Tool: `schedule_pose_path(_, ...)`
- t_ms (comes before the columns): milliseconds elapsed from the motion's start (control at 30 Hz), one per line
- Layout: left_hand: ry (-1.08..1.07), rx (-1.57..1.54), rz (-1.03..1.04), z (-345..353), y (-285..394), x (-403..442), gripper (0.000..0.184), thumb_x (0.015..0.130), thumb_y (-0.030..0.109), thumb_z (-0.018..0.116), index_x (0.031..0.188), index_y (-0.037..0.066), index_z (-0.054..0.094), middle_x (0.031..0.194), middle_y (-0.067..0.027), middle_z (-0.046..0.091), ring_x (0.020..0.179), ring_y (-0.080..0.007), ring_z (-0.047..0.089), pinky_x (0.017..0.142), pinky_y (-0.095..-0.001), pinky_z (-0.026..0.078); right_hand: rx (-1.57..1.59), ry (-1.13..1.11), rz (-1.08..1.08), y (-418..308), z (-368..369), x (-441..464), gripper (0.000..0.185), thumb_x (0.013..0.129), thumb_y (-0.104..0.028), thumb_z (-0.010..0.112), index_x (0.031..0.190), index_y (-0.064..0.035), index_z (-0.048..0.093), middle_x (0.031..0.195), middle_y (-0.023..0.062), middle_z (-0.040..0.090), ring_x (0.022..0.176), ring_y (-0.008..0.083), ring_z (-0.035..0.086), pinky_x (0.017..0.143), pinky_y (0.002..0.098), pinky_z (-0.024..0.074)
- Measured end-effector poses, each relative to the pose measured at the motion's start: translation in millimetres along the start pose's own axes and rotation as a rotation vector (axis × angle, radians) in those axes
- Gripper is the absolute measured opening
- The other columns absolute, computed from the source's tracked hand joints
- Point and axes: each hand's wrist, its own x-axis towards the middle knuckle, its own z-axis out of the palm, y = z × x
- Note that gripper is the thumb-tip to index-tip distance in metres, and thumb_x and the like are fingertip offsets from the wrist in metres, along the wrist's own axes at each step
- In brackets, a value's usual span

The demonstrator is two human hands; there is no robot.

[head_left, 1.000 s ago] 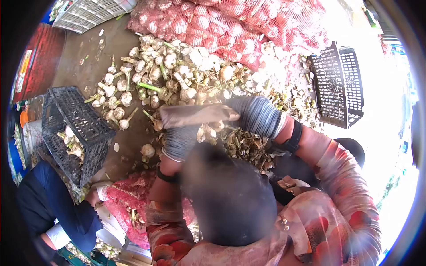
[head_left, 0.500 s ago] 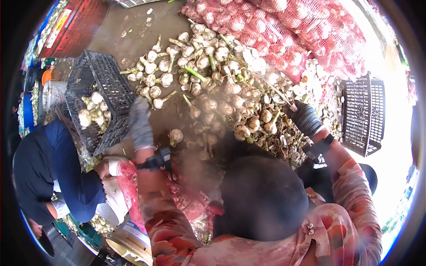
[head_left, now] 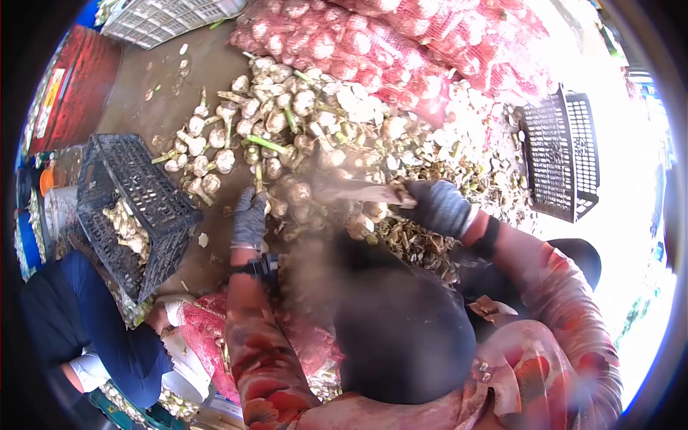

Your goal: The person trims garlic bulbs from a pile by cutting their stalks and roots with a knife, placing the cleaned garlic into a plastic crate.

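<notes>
My left hand (head_left: 250, 218), in a grey glove, is at the near edge of the garlic pile, its fingers closed on a garlic bulb (head_left: 259, 177) whose stem points away from me. The glove hides part of that bulb. In my gloved right hand (head_left: 438, 208) is a knife (head_left: 358, 191), its blurred blade pointing left over the pile. Loose garlic bulbs (head_left: 276, 122) with roots and stems lie in front of both hands. Dry trimmings (head_left: 419, 240) are heaped below the right hand.
Red mesh sacks of garlic (head_left: 344, 43) lie at the back. A black crate (head_left: 136, 193) with some garlic stands tilted at left, beside another person (head_left: 107, 322). Another black crate (head_left: 562, 154) is at right, and a pale crate (head_left: 172, 18) at the back left.
My left hand has moved from beside the black crate to the pile and closed on a garlic bulb. My right hand has brought the knife leftward. The view has shifted.
</notes>
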Motion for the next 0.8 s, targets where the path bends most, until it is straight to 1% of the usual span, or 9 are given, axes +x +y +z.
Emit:
schedule_pose_path(100,-0.06,-0.287,0.237,28.7,38.3,-44.4,0.028,0.092,0.024,0.061,0.111,0.003,0.062,0.097,-0.0115,0.064,0.093,-0.0209,0.059,0.091,-0.0342,0.046,0.045,0.018,-0.236,-34.3,-9.0,6.9,0.03,0.085,-0.034,0.064,0.096,-0.0069,0.06,0.077,0.0171,0.064,0.076,0.0379,0.065,0.066,0.0461,0.0508)
schedule_pose_path(133,-0.019,0.319,0.693,32.6,44.8,-51.3,0.028,0.094,0.022,0.059,0.113,0.002,0.062,0.102,-0.0107,0.064,0.095,-0.0187,0.058,0.091,-0.0325,0.046,0.014,0.012,-0.232,-35.2,-3.0,14.7,0.03,0.085,-0.035,0.062,0.096,-0.0067,0.06,0.076,0.0168,0.064,0.075,0.037,0.065,0.066,0.046,0.0508)
schedule_pose_path(200,-0.206,-0.073,0.41,36.5,125.5,-101.9,0.024,0.096,0.013,0.055,0.116,0.0,0.061,0.109,-0.0109,0.064,0.101,-0.0183,0.057,0.094,-0.0312,0.045,0.027,-0.044,-0.222,-10.0,8.8,26.8,0.028,0.087,-0.034,0.059,0.095,-0.0064,0.062,0.074,0.0157,0.065,0.072,0.0349,0.065,0.066,0.0456,0.0511)
schedule_pose_path(300,-0.165,-0.263,0.323,41.9,123.4,-108.6,0.023,0.095,0.011,0.057,0.114,0.0,0.061,0.112,-0.011,0.063,0.104,-0.019,0.057,0.093,-0.0322,0.045,0.048,-0.049,-0.071,41.3,1.9,10.2,0.025,0.092,-0.028,0.053,0.097,-0.0061,0.064,0.076,0.0136,0.065,0.071,0.0295,0.064,0.069,0.0396,0.0521)
schedule_pose_path(500,-0.336,0.169,0.623,72.3,174.1,-113.7,0.033,0.085,0.009,0.065,0.116,0.001,0.059,0.107,-0.0107,0.06,0.101,-0.0193,0.057,0.093,-0.0342,0.046,0.477,0.112,-0.003,-17.0,-16.5,14.9,0.052,0.082,-0.05,0.07,0.099,-0.0006,0.064,0.083,0.0152,0.067,0.078,0.0233,0.065,0.071,0.035,0.0516)
schedule_pose_path(600,-0.394,-0.368,0.377,73.9,193.7,-127.3,0.069,0.078,0.022,0.077,0.135,0.004,0.043,0.124,-0.0083,0.053,0.108,-0.0177,0.054,0.092,-0.0313,0.046,0.672,0.154,-0.088,-23.8,-20.1,29.5,0.041,0.086,-0.045,0.067,0.094,-0.0048,0.069,0.074,0.0119,0.067,0.069,0.0168,0.062,0.064,0.0349,0.0508)
schedule_pose_path(700,-0.425,-0.828,0.399,87.6,178.2,-115.8,0.073,0.079,0.033,0.077,0.136,0.004,0.042,0.128,-0.0075,0.05,0.111,-0.0168,0.053,0.094,-0.0306,0.045,0.652,-0.001,0.046,0.5,2.2,41.0,0.035,0.09,-0.041,0.064,0.093,-0.0072,0.07,0.064,0.0066,0.062,0.055,0.0139,0.056,0.053,0.0309,0.0463)
schedule_pose_path(767,-0.53,-0.753,0.315,77.6,179.7,-111.3,0.061,0.085,0.035,0.07,0.131,0.002,0.047,0.124,-0.0087,0.053,0.108,-0.0164,0.053,0.092,-0.0302,0.045,1.088,-0.097,0.088,-0.5,16.8,36.9,0.034,0.09,-0.039,0.065,0.095,-0.0058,0.069,0.062,0.0043,0.06,0.05,0.0135,0.052,0.049,0.0291,0.0419)
schedule_pose_path(800,-0.516,-0.397,0.37,76.6,174.1,-102.8,0.063,0.087,0.034,0.068,0.135,0.002,0.042,0.124,-0.0087,0.053,0.109,-0.0162,0.052,0.091,-0.0297,0.046,1.241,-0.127,0.126,-2.1,22.9,34.7,0.034,0.089,-0.039,0.065,0.095,-0.0049,0.069,0.061,0.0034,0.059,0.049,0.0131,0.05,0.047,0.0287,0.0401)
